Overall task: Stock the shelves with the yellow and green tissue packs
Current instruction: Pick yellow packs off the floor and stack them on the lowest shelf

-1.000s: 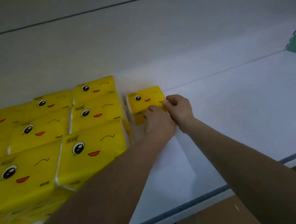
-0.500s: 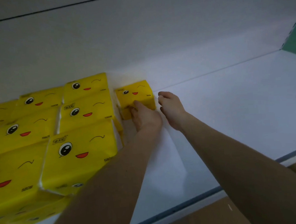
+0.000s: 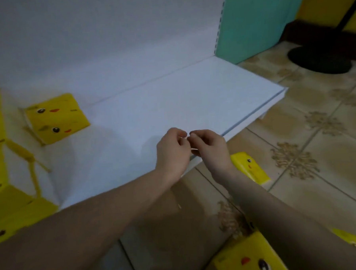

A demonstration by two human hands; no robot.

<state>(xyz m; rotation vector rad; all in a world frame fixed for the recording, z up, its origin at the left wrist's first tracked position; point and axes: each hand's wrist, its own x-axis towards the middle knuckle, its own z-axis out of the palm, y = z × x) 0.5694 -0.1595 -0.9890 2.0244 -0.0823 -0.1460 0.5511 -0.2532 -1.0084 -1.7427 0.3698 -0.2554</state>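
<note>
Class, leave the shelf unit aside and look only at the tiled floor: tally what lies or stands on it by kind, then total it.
Yellow tissue packs with cartoon faces: 3
Black round stand base: 1
Total: 4 (a yellow scrap just above the bottom pack may be another; cannot tell)

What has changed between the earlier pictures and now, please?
Both hands let go of the small yellow tissue pack and drew back: the left hand and right hand now meet above the shelf near its front edge, fingers curled; whether they pinch anything is unclear. The pack remains at the back of the shelf, beside the stacked yellow packs.
</note>
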